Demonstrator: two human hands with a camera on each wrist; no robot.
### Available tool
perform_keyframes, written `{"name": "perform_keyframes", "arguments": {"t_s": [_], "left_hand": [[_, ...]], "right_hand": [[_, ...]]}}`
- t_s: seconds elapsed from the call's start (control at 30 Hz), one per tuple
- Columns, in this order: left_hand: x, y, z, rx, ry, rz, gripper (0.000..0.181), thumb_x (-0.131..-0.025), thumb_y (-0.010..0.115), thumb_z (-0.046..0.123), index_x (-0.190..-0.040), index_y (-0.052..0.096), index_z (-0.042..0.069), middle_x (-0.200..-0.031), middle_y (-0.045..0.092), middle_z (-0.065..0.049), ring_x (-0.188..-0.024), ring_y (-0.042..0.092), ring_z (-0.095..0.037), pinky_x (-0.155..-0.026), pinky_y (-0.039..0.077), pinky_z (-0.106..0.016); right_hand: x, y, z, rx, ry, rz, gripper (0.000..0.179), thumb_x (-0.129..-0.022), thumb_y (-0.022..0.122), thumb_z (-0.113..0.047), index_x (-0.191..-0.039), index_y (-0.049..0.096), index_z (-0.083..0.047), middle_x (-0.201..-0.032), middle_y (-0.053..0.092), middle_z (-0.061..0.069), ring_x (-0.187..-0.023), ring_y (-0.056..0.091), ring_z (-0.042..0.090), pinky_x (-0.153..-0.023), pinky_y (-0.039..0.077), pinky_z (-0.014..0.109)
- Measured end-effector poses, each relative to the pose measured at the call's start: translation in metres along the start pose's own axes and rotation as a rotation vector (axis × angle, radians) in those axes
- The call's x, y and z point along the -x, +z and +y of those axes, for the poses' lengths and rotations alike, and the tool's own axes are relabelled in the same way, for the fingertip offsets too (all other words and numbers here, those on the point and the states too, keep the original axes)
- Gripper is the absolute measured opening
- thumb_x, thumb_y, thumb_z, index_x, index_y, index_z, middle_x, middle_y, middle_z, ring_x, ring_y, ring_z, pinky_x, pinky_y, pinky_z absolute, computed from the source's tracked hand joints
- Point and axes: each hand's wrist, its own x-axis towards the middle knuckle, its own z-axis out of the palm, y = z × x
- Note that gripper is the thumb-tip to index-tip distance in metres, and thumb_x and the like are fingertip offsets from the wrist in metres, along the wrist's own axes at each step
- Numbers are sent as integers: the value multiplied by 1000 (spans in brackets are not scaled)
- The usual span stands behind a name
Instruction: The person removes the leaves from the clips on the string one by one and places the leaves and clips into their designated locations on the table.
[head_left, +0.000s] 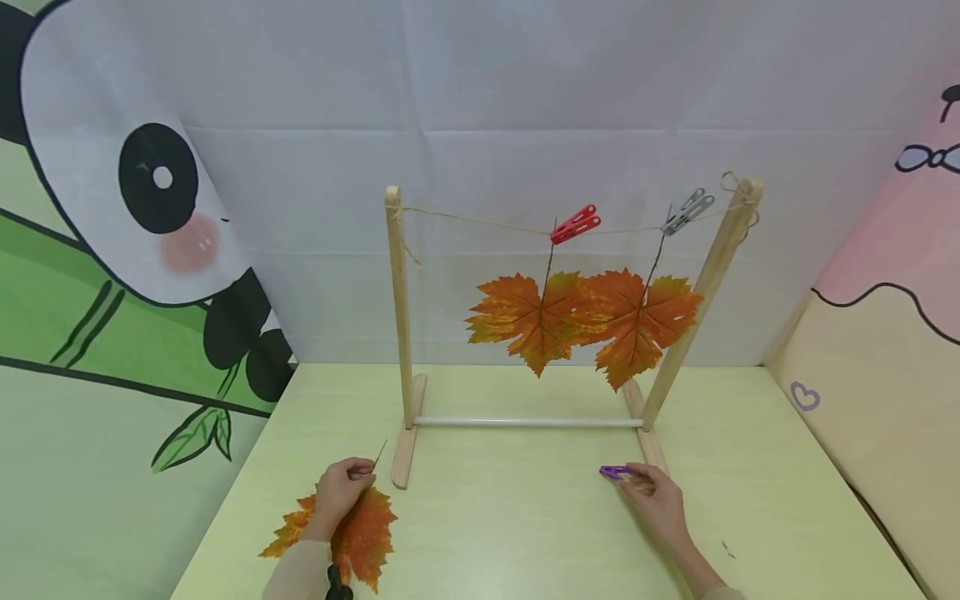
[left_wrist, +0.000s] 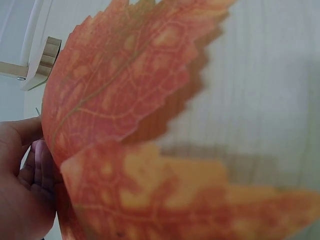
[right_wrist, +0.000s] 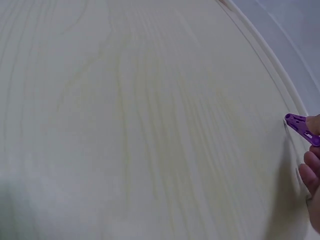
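My left hand pinches the thin dark stem of an orange maple leaf at the front left. In the left wrist view the leaf fills much of the picture, with the fingers behind its edge. A purple clothespin is held between thumb and fingers of my right hand, low over the table at the right. Its tip points left. On the string hang two similar leaves, one by a red clothespin, the other by a grey clothespin.
The string runs between two wooden posts, tied at each top. A white rod joins their wooden feet low over the pale table. A small dark scrap lies at the right. Printed cloth walls the back and sides.
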Motion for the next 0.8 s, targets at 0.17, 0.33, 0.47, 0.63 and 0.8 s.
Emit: {"name": "perform_keyframes", "arguments": {"t_s": [0.17, 0.33, 0.47, 0.63, 0.8], "left_hand": [[-1, 0, 2, 14, -1, -5, 19, -77, 67, 5, -94, 67, -4, -82, 66, -9, -72, 60, -19, -65, 50, -29], [-1, -3, 1, -6, 13, -4, 20, -76, 67, 4, -94, 67, -4, -81, 66, -10, -72, 62, -20, -68, 51, -35], [-3, -5, -1, -16, 12, -12, 21, -76, 68, 5, -95, 67, -4, -80, 67, -9, -70, 62, -19, -69, 51, -37], [-3, -4, -3, -19, 12, -21, 22, -76, 69, 6, -95, 67, -4, -81, 67, -9, -71, 62, -19, -68, 51, -36], [-1, -2, -2, -13, 6, -12, 21, -76, 68, 6, -95, 67, -4, -81, 67, -9, -71, 62, -19, -67, 51, -35]], "right_hand": [[0, 4, 4, 104, 15, -13, 28, -72, 72, 2, -98, 64, 5, -81, 64, 10, -69, 57, 6, -61, 50, 18], [1, 7, 3, 150, 24, 0, 29, -72, 72, -1, -98, 63, 5, -82, 63, 10, -72, 59, 16, -61, 50, 19], [1, 9, 2, 146, 30, 25, 29, -71, 73, 0, -98, 64, 6, -80, 63, 11, -67, 59, 14, -58, 49, 18], [0, 10, 5, 137, 15, 47, 29, -70, 73, 2, -96, 64, 7, -79, 64, 12, -63, 58, 11, -55, 48, 17], [-1, 9, 5, 170, 23, 58, 29, -69, 74, 1, -97, 64, 5, -80, 65, 12, -62, 58, 11, -52, 46, 17]]}}
